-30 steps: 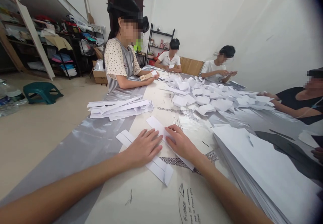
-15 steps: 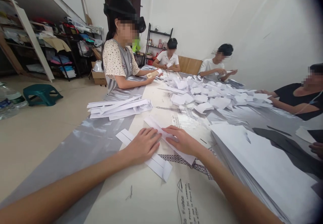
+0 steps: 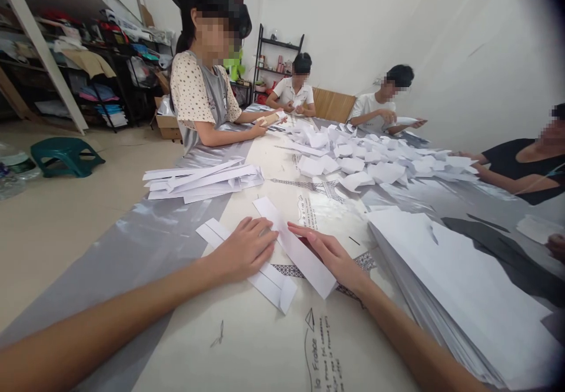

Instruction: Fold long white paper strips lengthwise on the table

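A flat white paper strip (image 3: 304,253) lies diagonally on the printed table cover between my hands. My left hand (image 3: 248,247) rests palm down, its fingertips at the strip's left edge and its fingers spread a little. Beneath that hand lies another folded white strip (image 3: 272,286), partly hidden, both ends showing. My right hand (image 3: 329,252) is tilted on its side along the strip's right edge, fingers stretched out and holding nothing.
Folded strips (image 3: 207,181) are piled at the left. Many folded papers (image 3: 379,159) cover the table's far side. A tall stack of white sheets (image 3: 459,280) stands at the right. Several people sit or stand around the table, handling paper.
My right hand has turned onto its side, uncovering more of the strip, which now lies flatter. My left hand stays on the papers. The view has shifted slightly.
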`<action>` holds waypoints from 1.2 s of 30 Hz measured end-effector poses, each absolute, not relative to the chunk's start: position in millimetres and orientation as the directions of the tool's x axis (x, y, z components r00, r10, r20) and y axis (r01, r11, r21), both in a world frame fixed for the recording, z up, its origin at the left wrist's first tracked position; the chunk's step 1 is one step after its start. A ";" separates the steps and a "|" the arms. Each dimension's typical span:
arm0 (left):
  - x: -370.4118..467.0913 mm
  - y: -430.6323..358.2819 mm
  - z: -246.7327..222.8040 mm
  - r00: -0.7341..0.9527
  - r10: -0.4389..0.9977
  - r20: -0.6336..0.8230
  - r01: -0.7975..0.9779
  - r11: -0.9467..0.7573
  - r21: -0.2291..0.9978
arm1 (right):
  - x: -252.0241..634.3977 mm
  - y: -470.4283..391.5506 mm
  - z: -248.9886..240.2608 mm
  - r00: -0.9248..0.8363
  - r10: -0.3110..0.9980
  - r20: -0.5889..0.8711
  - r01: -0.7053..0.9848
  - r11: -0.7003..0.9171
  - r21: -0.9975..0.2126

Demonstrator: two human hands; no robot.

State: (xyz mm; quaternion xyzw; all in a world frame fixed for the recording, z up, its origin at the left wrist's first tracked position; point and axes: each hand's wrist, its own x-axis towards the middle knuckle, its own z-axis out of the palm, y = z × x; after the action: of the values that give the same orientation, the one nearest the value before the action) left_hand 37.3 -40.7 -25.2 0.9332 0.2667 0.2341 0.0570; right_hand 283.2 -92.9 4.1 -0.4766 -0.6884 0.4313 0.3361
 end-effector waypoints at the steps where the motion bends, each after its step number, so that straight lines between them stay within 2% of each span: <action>1: 37.3 -40.5 -26.0 0.749 0.524 0.406 0.471 -0.851 0.231 | 282.7 -92.6 3.1 -0.319 0.945 0.064 0.366 0.185 -0.912; 8: 34.9 -41.3 -32.4 0.784 0.509 0.356 0.486 -0.860 0.158 | 287.0 -87.5 -6.7 -0.311 0.947 0.085 0.315 0.187 -0.931; 15: 37.8 -46.1 -23.5 0.795 0.478 0.375 0.451 -0.878 0.162 | 291.2 -94.1 -14.8 -0.313 0.941 0.128 0.595 0.299 -0.746; 21: 39.9 -49.3 -17.6 0.844 0.411 0.343 0.419 -0.906 0.054 | 289.3 -97.4 -12.4 -0.281 0.941 0.186 0.639 0.328 -0.696; 24: 38.8 -48.8 -18.9 0.864 0.378 0.333 0.400 -0.916 0.003 | 285.7 -99.7 -12.0 -0.256 0.950 0.179 0.636 0.305 -0.708; 26: 38.3 -48.1 -19.9 0.869 0.373 0.326 0.398 -0.917 -0.010 | 283.1 -100.9 -13.5 -0.245 0.958 0.146 0.569 0.264 -0.779; 30: 37.9 -47.0 -23.0 0.855 0.383 0.350 0.397 -0.917 0.032 | 279.4 -102.5 -17.1 -0.229 0.967 0.113 0.372 0.194 -0.908; 32: 37.8 -46.9 -25.3 0.837 0.401 0.373 0.410 -0.910 0.060 | 277.8 -104.0 -16.6 -0.262 0.957 0.125 0.378 0.221 -0.899; 36: 38.1 -47.8 -26.9 0.810 0.434 0.394 0.421 -0.898 0.124 | 275.1 -107.2 -14.0 -0.386 0.910 0.154 0.480 0.341 -0.808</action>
State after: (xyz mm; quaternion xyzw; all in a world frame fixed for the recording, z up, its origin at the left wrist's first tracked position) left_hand 38.1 -47.8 -26.9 0.9512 0.2249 0.2108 0.0155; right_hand 275.1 -107.2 -14.0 -0.4587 -0.7574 0.3452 0.3110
